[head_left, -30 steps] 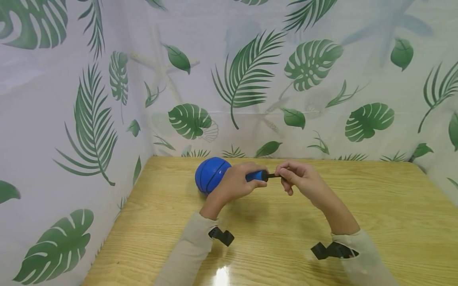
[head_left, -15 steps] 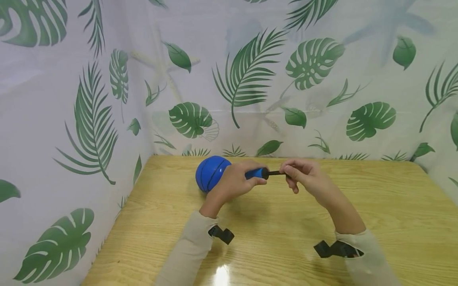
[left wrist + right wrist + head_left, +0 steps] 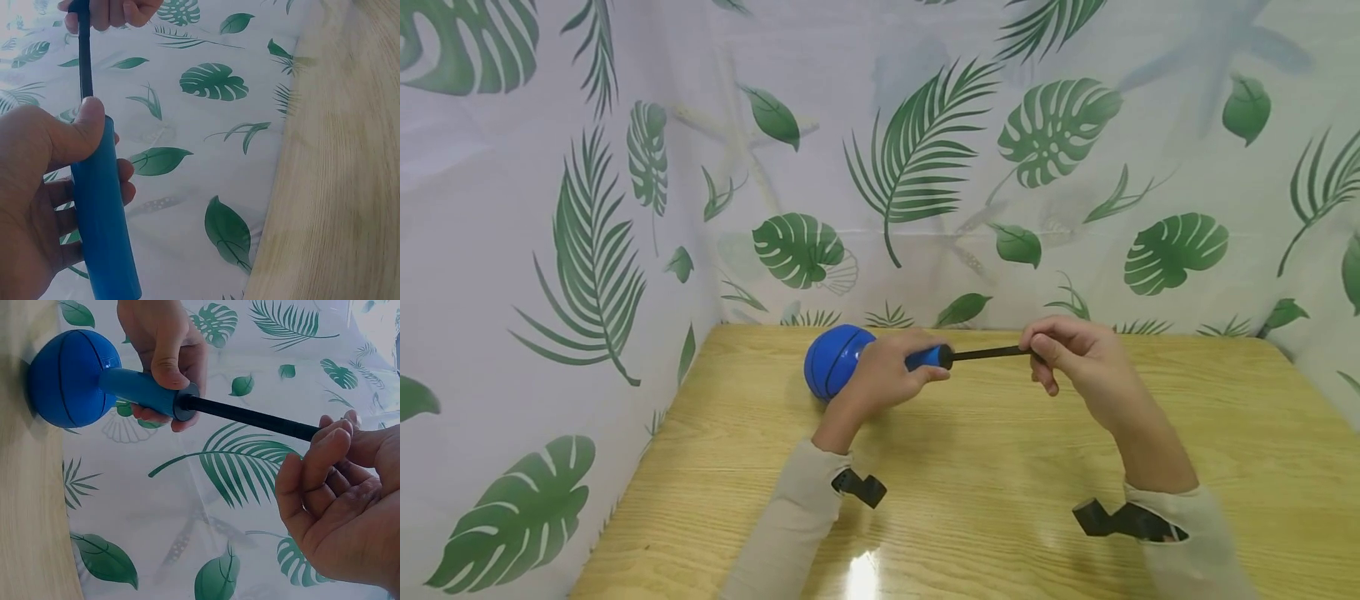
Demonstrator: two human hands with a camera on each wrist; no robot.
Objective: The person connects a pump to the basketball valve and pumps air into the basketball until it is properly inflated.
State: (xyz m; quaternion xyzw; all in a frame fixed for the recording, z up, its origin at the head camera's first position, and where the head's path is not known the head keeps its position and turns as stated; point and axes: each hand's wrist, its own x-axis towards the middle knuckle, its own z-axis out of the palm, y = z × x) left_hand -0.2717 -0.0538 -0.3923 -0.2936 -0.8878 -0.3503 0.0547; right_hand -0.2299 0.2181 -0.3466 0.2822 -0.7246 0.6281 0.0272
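A small blue basketball (image 3: 832, 363) with black lines sits on the table toward its back left. My left hand (image 3: 889, 367) wraps round the blue barrel of a hand pump (image 3: 107, 219), thumb near its top end. In the right wrist view the barrel's far end overlaps the ball (image 3: 74, 378). From the barrel's black collar a long black rod (image 3: 250, 417) extends to the right. My right hand (image 3: 1075, 358) pinches the rod's outer end between thumb and fingers, its other fingers curled loosely. The grip at the rod's end is mostly hidden by those fingers.
The wood-grain table (image 3: 970, 500) spreads beneath both arms. A white cloth with green leaf prints (image 3: 925, 275) hangs right behind its back edge, and another leaf-printed side (image 3: 550, 350) stands along the left. Black wrist cameras sit on both sleeves.
My right hand has moved to the right, drawing the black rod farther out of the pump barrel. My left hand and the ball have shifted only slightly left.
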